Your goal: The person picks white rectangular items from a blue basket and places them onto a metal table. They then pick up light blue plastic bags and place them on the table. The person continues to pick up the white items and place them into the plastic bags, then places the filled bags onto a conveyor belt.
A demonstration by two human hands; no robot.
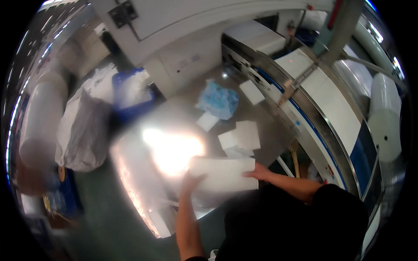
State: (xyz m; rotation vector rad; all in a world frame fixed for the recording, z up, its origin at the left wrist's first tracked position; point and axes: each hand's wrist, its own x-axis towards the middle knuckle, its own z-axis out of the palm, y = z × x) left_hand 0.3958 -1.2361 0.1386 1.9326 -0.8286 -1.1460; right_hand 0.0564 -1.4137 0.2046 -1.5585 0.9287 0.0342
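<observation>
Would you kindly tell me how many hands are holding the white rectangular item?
2: the left hand at the left end of the white rectangular item, the right hand at its right end. No other hand shows.

The left hand and the right hand are holding a white bundle at its two ends. Beyond this bundle, white pieces and crumpled blue plastic are lying on a grey table. Right of the bundle, a long machine is standing.
</observation>
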